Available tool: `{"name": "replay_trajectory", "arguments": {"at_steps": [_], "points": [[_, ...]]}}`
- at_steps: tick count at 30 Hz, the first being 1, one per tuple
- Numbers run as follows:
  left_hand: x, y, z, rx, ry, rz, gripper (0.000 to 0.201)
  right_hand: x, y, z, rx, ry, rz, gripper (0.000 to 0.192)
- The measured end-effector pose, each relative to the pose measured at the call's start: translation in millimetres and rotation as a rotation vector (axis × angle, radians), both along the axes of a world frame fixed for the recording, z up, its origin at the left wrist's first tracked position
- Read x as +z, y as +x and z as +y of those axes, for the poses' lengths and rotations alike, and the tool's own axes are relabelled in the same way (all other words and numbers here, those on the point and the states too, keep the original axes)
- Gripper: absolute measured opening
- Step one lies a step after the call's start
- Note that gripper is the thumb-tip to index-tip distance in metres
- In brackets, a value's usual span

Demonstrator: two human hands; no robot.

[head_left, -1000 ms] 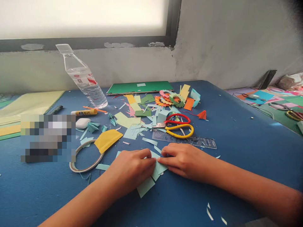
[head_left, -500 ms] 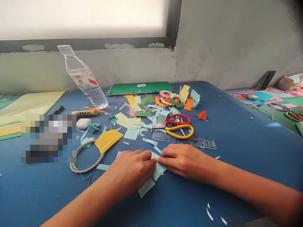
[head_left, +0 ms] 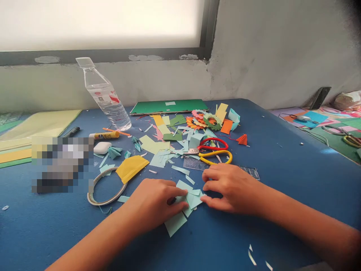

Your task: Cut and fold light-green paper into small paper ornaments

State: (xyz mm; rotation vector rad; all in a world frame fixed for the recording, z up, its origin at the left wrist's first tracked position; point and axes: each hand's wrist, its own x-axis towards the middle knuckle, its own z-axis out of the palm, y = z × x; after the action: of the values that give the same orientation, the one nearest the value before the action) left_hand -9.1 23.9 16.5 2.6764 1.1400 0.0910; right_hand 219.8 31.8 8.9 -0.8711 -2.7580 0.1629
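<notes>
A small folded light-blue paper piece (head_left: 194,200) lies between my hands, over other light-blue paper pieces (head_left: 176,223) on the blue table. My left hand (head_left: 158,199) has its index finger and thumb at the folded piece's left side, fingertips on it. My right hand (head_left: 228,188) is at its right corner; the thumb tip touches the corner, while the curled fingers stand apart from the thumb. Just beyond my right hand lie scissors (head_left: 216,155) with red and yellow handles, and a clear plastic stencil ruler (head_left: 194,163), partly covered by that hand.
Left of my hands lies a tape roll (head_left: 91,201) with a yellow paper piece (head_left: 132,168) over its rim. Farther back are a glue stick (head_left: 105,135), a white case (head_left: 102,147), a water bottle (head_left: 113,109), many paper scraps (head_left: 160,158) and a green board (head_left: 152,107).
My hands have moved slightly apart, and the right fingers have spread from their pinch. The folded light-blue paper between them now shows more fully. The whole view has shifted slightly.
</notes>
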Motion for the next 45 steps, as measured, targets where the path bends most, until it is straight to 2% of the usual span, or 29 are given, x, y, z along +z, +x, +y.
{"name": "replay_trajectory", "arguments": {"at_steps": [4,7,9,13,17,22,27,39,45], "points": [[-13.1,9,-7,0.013,0.177,-0.044,0.015,-2.5,-4,0,0.08,-0.015,0.075,0.031],[-20.4,16,-12,0.042,0.236,-0.048,0.027,-6.7,-4,3,0.12,-0.017,0.103,0.017],[-20.2,18,-12,0.041,0.252,-0.059,0.027,-8.3,-2,6,0.145,-0.06,0.129,0.019],[-10.8,12,-7,-0.053,0.193,-0.072,0.016,-7.6,-1,13,0.15,-0.275,0.204,0.017],[-5.5,7,-2,-0.103,0.128,-0.11,0.016,-6.1,-7,11,-0.01,-0.424,0.251,0.01],[-9.5,10,2,0.108,-0.161,-0.263,0.012,-7.5,-16,4,-0.14,-0.426,0.263,0.007],[-9.1,12,6,0.183,-0.256,-0.293,0.009,-8.7,-19,3,-0.164,-0.407,0.27,0.01],[-9.2,12,8,0.176,-0.308,-0.299,0.01,-9.1,-22,6,-0.192,-0.425,0.297,0.013],[-4.9,3,7,0.097,-0.306,-0.29,0.014,-10.7,-21,7,-0.188,-0.424,0.306,0.012]]}}
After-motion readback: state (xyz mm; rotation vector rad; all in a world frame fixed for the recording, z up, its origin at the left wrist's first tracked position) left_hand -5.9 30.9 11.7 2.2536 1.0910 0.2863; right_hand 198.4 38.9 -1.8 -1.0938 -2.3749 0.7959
